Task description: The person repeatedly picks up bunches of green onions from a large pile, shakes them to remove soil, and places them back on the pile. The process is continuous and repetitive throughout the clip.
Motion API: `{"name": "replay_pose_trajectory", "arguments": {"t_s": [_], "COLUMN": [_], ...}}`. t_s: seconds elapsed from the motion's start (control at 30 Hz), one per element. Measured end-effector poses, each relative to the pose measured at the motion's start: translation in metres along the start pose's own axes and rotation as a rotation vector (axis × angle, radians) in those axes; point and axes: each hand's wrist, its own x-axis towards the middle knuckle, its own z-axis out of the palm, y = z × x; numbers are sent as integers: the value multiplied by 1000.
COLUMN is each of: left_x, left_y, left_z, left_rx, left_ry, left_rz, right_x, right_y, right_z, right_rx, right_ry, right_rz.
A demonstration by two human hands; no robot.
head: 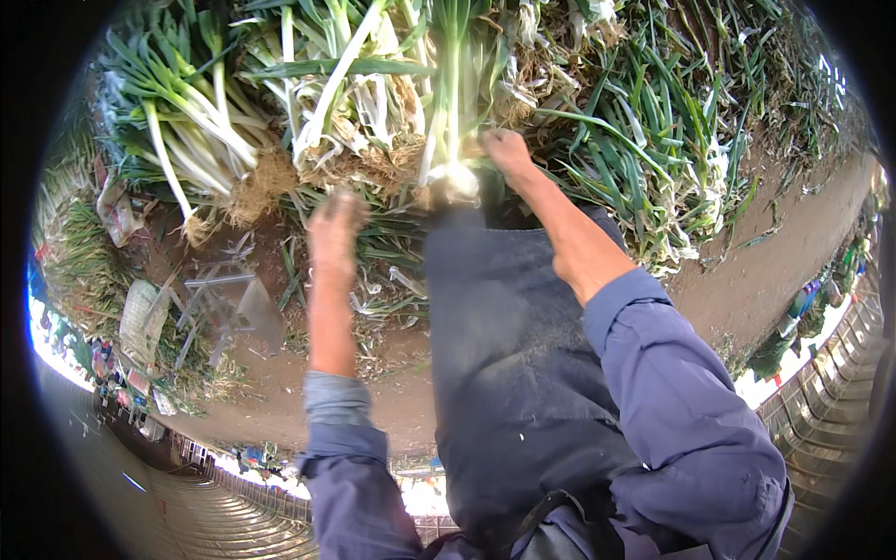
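Observation:
Directly before me a bunch of green onions or leeks (453, 105) lies with its pale root ends towards my dark-clad knees, partly blurred. My right hand (505, 148) is curled just right of its lower stalks; whether it grips anything cannot be made out. My left hand (339, 213) is blurred, left of the bunch and just below a heap of stalks with brown roots and peeling skins (371, 133); its fingers are hard to read. Further left rests a pile of whiter, cleaner-looking stalks (203, 133) with bushy roots.
A heap of green leaves and dry skins (651, 154) lies at the right on bare soil. At the left are a small metal-framed stool (220, 280), a pale sack (143, 315) and more plants (80, 266). Leaf scraps (392, 280) litter the ground beside my legs.

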Motion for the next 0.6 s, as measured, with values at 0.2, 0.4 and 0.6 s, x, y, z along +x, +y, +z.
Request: {"name": "replay_pose_trajectory", "arguments": {"t_s": [0.2,0.4,0.6], "left_x": [62,101,74], "left_y": [-110,-149,-121], "left_z": [119,175,202], "left_rx": [442,541,148], "left_ry": [83,183,-222], "left_rz": [149,119,-143], "right_x": [89,96,43], "right_y": [59,56,29], "right_z": [56,52,3], "right_rx": [-68,189,494], "right_ry": [-12,-250,-191], "right_rz": [6,86,132]}}
